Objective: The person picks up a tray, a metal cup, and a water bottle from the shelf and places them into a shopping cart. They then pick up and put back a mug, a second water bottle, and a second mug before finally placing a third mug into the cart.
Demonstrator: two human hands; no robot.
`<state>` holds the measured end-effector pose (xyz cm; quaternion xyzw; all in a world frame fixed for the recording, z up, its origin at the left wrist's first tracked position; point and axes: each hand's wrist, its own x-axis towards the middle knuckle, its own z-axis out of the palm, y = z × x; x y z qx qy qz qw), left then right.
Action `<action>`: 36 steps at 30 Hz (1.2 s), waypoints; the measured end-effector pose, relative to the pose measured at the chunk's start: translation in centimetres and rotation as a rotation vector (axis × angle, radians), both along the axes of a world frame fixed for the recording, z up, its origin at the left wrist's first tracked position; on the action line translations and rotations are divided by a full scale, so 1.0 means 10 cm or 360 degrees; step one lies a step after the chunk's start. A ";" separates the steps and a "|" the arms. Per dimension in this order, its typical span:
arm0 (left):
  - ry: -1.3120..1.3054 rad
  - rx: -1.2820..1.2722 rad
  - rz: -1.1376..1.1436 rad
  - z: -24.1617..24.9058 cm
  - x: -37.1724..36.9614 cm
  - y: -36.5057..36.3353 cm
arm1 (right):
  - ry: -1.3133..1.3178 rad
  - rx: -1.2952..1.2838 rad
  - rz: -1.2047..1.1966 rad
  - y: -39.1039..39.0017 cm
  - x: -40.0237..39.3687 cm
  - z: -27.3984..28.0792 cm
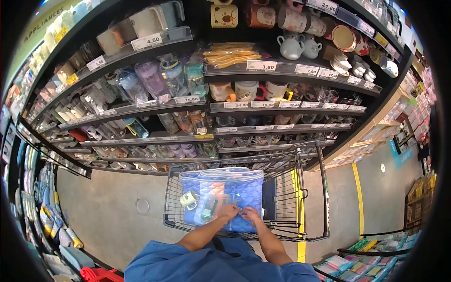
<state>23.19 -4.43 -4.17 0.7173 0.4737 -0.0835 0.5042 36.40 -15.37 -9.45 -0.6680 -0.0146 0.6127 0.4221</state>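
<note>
Both of my hands are over a blue quilted item (246, 188) lying in a wire shopping cart (282, 218). My left hand (229, 210) has its fingers bent at the edge of a clear package (213, 207) with something green inside. Close to its right, my right hand (250, 214) has its fingers drawn together. What the fingertips of either hand grip is too small to make out. A white mug with a green print (189, 199) lies on the left part of the quilted item.
Shelves (277, 67) of mugs, bottles and teapots rise beyond the cart. Folded textiles (51, 211) hang at the left. Packaged goods (361, 263) lie at the lower right. A yellow line (358, 197) runs along the floor.
</note>
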 end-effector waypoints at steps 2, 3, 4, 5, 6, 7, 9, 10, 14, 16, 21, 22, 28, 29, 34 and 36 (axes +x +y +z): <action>0.0082 -0.0088 -0.0172 0.09 0.03 0.13 | 0.0138 -0.0001 0.0017 0.09 -0.03 -0.06; 0.0169 -0.0196 -0.0341 0.10 0.04 0.12 | 0.0059 -0.0077 0.0110 0.13 -0.02 -0.20; 0.0066 0.0034 -0.0550 -0.35 0.05 0.17 | 0.0001 -0.0176 0.0203 0.08 -0.08 -0.43; -0.0025 0.0241 -0.0759 -0.76 -0.03 0.11 | 0.0039 -0.0224 0.0212 -0.07 0.01 -1.38; 0.0211 0.0170 -0.0790 -0.33 0.02 0.11 | -0.0972 0.0395 0.1063 -0.14 0.05 -2.25; 0.0112 0.0254 -0.0812 -0.53 -0.07 0.10 | -0.0977 0.0351 0.1006 -0.14 0.01 -2.06; -0.0692 0.0797 -0.1017 -1.19 -0.46 -0.01 | -0.1040 0.0216 0.1350 -0.11 -0.07 -1.25; -0.0522 0.0478 -0.0729 -0.89 -0.46 0.00 | -0.0446 -0.0120 0.0500 -0.07 -0.17 -0.75; -0.0194 -0.0569 0.0225 -0.24 -0.60 -0.24 | -0.0505 -0.0311 -0.0065 -0.01 -0.22 -0.85; -0.0126 -0.0655 0.0239 -0.09 -0.67 -0.26 | -0.0692 -0.0348 -0.0034 0.02 -0.15 -1.08; -0.0238 -0.0844 0.0389 0.18 -0.62 -0.31 | -0.1123 -0.0312 0.0387 0.27 0.03 -0.77; -0.0223 -0.0836 0.0398 0.11 -0.60 -0.32 | -0.1106 -0.0302 0.0391 0.32 0.05 -0.72; -0.0309 -0.1107 0.0355 -0.28 -0.08 -0.49 | -0.1329 0.0019 0.0948 0.50 0.08 -0.70; -0.0175 -0.1045 0.0292 -0.36 -0.01 -0.47 | -0.1260 0.0022 0.1022 0.51 0.09 -0.72; 0.0294 -0.0455 0.0031 -0.97 0.00 -0.62 | -0.1087 0.0127 0.1166 0.34 0.13 -0.86; -0.0091 -0.0262 0.0160 -1.17 -0.10 -0.67 | -0.1030 -0.0065 0.1182 0.23 0.11 -0.84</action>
